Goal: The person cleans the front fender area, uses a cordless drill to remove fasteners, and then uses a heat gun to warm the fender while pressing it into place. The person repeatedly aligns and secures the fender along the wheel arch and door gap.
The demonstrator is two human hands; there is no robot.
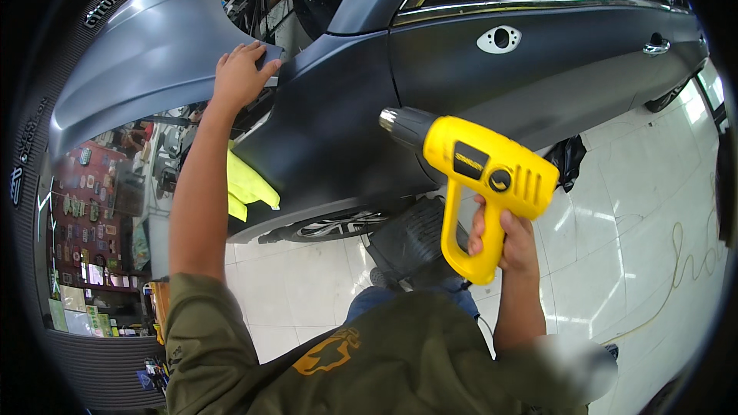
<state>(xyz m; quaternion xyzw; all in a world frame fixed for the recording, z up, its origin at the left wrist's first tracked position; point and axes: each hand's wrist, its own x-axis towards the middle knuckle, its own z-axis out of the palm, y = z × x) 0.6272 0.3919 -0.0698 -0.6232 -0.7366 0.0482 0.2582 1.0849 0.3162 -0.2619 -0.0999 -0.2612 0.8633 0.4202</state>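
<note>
A matte dark-grey car hood stands raised at the left. My left hand rests on the hood's rear corner with its fingers stretched out along the edge. In my right hand is a yellow heat gun, held by the grip inside its looped handle. Its metal nozzle points left toward the dark-grey front fender, apart from it. A bright yellow cloth hangs over the fender's edge below my left forearm.
The front door has a white oval handle base. Beneath the fender are a wheel and a black boxy object. A black bag lies by the sill. A thin hose trails over the tiled floor.
</note>
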